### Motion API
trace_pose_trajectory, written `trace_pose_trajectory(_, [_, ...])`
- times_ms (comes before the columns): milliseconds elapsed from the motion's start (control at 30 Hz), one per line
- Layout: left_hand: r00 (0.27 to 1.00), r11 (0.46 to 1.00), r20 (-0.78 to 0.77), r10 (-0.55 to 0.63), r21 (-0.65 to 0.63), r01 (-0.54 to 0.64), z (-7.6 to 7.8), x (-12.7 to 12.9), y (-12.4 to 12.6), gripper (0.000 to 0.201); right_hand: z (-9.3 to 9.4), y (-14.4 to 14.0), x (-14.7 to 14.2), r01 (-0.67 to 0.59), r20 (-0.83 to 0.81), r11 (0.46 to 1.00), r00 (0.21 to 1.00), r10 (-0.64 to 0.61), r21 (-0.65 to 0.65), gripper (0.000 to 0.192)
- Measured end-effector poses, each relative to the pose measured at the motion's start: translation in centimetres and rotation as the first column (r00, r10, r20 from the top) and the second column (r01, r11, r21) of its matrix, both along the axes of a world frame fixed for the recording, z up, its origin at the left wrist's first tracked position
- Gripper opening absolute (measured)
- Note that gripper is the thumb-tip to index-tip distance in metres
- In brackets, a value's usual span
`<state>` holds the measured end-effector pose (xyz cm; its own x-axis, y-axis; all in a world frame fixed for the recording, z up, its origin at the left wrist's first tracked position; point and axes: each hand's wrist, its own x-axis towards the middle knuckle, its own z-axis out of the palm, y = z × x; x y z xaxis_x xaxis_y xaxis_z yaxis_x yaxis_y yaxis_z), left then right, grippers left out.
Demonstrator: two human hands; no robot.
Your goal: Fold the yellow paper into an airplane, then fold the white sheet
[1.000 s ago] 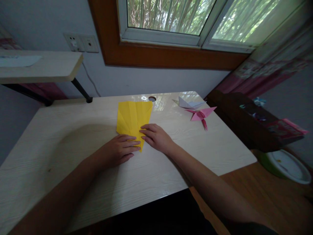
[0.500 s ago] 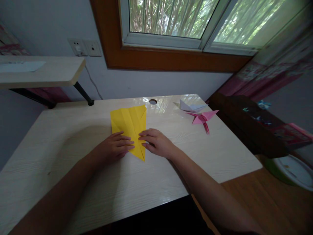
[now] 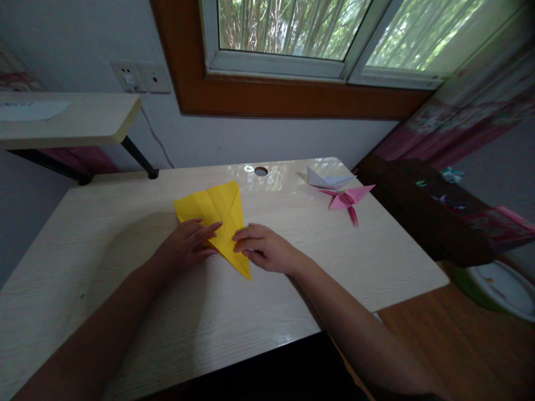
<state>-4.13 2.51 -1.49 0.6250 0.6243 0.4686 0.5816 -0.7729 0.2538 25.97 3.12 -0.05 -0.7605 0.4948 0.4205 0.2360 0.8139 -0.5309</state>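
Yellow paper (image 3: 223, 209), folded and creased, lies askew on the pale desk (image 3: 251, 317), its narrow point toward the near edge.

Folded yellow paper sheet (image 3: 221, 209), centre: solid yellow. Winged pink paper figure (image 3: 348, 199), right of centre: light pink, deeper pink on the narrow parts. Pointed white paper fold (image 3: 324, 180), just above it: plain white. Rectangular cream desk (image 3: 259, 317), lower half: faint wood grain. Wooden window surround (image 3: 271, 100), top: reddish brown. Draped fabric curtain (image 3: 438, 120), upper right: pale, floral band, magenta below. Round tub (image 3: 516, 289), lower right: white inside, green outside.
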Motion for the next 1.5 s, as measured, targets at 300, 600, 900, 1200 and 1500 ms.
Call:
trace_pose_trajectory(300, [0.991, 0.989, -0.067, 0.12, 0.093, -0.113, 0.2, 1.2, -0.3, 0.066, 1.1, -0.9, -0.6, 0.036, 0.06, 0.999, 0.998, -0.034, -0.021, 0.035])
trace_pose_trajectory(600, [0.978, 0.984, -0.11, 0.176, 0.038, -0.173, 0.8, 1.7, -0.5, 0.048, 0.6, -0.9, -0.5, 0.046, 0.093, 0.998, 0.995, -0.043, -0.03, 0.03])
trace_pose_trajectory(900, [0.987, 0.989, -0.084, 0.138, 0.067, -0.132, 1.0, 1.7, -0.4, 0.041, 0.9, -1.0, -0.4, 0.005, 0.113, 0.999, 0.994, -0.001, -0.032, 0.029])
trace_pose_trajectory(1200, [0.998, 0.998, -0.043, 0.051, 0.04, -0.049, 0.9, 2.1, -0.8, 0.026, 0.7, -1.7, -0.8, -0.093, 0.056, 0.982, 0.993, 0.103, -0.167, 0.027])
trace_pose_trajectory(1500, [0.998, 0.998, -0.024, 0.066, 0.0, -0.066, 1.1, 2.6, -1.0, 0.026, 1.2, -2.1, -1.4, -0.1, 0.032, 0.979, 0.994, 0.108, -0.177, 0.032])
